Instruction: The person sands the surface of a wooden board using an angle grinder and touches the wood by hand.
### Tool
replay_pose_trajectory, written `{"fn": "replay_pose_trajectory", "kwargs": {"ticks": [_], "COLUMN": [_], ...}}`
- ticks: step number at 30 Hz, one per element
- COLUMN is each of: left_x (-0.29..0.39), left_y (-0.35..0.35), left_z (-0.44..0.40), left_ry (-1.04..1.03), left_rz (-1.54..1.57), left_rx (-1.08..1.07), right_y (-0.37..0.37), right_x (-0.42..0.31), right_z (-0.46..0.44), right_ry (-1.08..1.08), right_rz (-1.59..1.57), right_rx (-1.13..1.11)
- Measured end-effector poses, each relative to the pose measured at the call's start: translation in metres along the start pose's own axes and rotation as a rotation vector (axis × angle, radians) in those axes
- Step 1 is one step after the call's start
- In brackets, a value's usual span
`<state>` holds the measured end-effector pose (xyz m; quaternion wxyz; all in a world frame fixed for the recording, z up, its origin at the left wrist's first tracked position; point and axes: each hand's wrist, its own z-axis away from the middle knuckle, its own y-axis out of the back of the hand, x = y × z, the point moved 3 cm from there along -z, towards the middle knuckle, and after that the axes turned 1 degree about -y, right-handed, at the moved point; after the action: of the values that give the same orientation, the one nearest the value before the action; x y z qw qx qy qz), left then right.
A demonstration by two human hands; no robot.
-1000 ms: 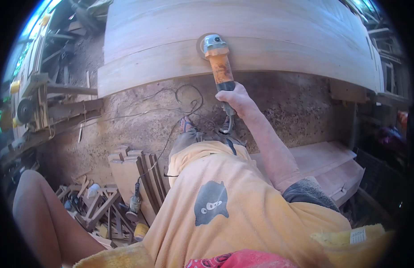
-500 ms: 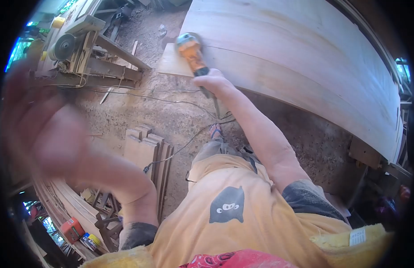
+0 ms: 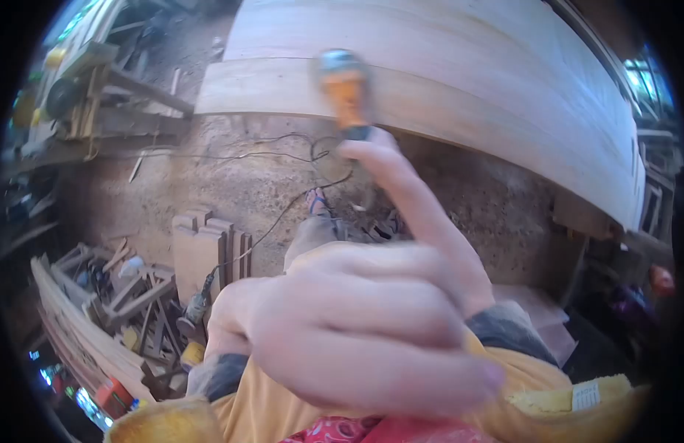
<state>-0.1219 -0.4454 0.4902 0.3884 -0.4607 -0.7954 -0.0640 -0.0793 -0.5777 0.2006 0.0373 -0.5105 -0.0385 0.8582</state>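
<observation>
The right hand [image 3: 371, 148] grips an orange-bodied angle grinder [image 3: 346, 92] at 12 o'clock, its head over a pale wooden panel [image 3: 460, 81] spanning 11 to 3. The left hand [image 3: 349, 325], blurred, looms at 6 o'clock before a yellow shirt [image 3: 530, 360]. Boards [image 3: 197, 255] stand near 9 o'clock, a corded power tool [image 3: 197, 304] at 8.
</observation>
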Motion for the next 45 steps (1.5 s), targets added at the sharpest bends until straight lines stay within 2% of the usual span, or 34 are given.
{"fn": "replay_pose_trajectory", "kwargs": {"ticks": [3,4,5,7,8,10,13,14,15,16,17,18,20,22,25,27,29,32,35,37,38,41,45], "left_x": [-0.015,-0.025,-0.029,-0.038,-0.036,-0.05,-0.125,-0.161,-0.192,-0.228,-0.24,-0.251,-0.251,-0.234,-0.232,-0.224,-0.216,-0.199,-0.172,-0.161,-0.159,-0.17,-0.154], "left_y": [-0.058,-0.075,-0.084,-0.102,-0.091,-0.076,-0.038,-0.005,0.032,0.08,0.126,0.176,0.267,0.317,0.38,0.404,0.415,0.415,0.372,0.356,0.353,0.387,0.396], "left_z": [-0.008,-0.013,-0.016,-0.022,-0.022,-0.02,0.011,0.03,0.052,0.08,0.097,0.113,0.142,0.142,0.141,0.132,0.13,0.149,0.157,0.141,0.137,0.168,0.152], "left_ry": [-0.199,-0.318,-0.317,-0.313,-0.179,0.08,0.612,0.476,0.37,0.607,0.833,1.028,1.15,1.108,0.992,0.985,0.981,0.817,0.943,1.052,1.095,0.945,0.902], "left_rz": [0.099,0.134,0.168,0.237,0.201,0.113,-0.108,-0.611,-0.917,-1.003,-1.276,-1.535,-1.673,-1.766,-1.737,-1.723,-1.754,-1.786,-1.357,-1.029,-0.858,-0.38,-0.192], "left_rx": [0.01,-0.005,-0.011,-0.022,-0.153,-0.184,0.27,0.267,0.196,0.197,0.104,-0.226,-0.054,-0.167,-0.106,-0.077,-0.064,-0.026,0.123,0.394,0.518,0.95,1.034], "right_y": [0.105,0.132,0.16,0.21,0.222,0.233,0.199,0.208,0.197,0.183,0.166,0.148,0.109,0.072,0.03,0.009,-0.003,-0.039,-0.09,-0.123,-0.139,-0.185,-0.203], "right_x": [0.018,0.022,0.029,0.056,0.061,0.065,0.031,0.048,0.043,0.037,0.031,0.024,0.012,0.012,0.007,0.0,-0.001,-0.014,-0.03,-0.037,-0.033,-0.053,-0.07], "right_z": [0.064,0.085,0.106,0.136,0.145,0.162,0.143,0.123,0.106,0.086,0.068,0.053,0.025,0.006,-0.017,-0.032,-0.043,-0.067,-0.087,-0.108,-0.127,-0.156,-0.164], "right_ry": [-0.219,-0.141,-0.211,-0.2,-0.219,-0.276,-0.169,-0.215,-0.208,-0.2,-0.188,-0.159,-0.108,-0.089,-0.084,-0.077,-0.1,-0.113,-0.057,-0.074,-0.105,-0.19,-0.181], "right_rz": [-0.081,-0.069,-0.061,-0.069,-0.082,-0.104,-0.148,-0.126,-0.124,-0.127,-0.132,-0.122,-0.099,-0.133,-0.145,-0.155,-0.15,-0.084,-0.04,-0.074,0.017,0.364,0.467], "right_rx": [0.123,0.215,0.253,0.332,0.358,0.417,0.414,0.355,0.33,0.313,0.301,0.302,0.318,0.334,0.379,0.408,0.387,0.374,0.276,0.041,-0.012,-0.113,-0.035]}}
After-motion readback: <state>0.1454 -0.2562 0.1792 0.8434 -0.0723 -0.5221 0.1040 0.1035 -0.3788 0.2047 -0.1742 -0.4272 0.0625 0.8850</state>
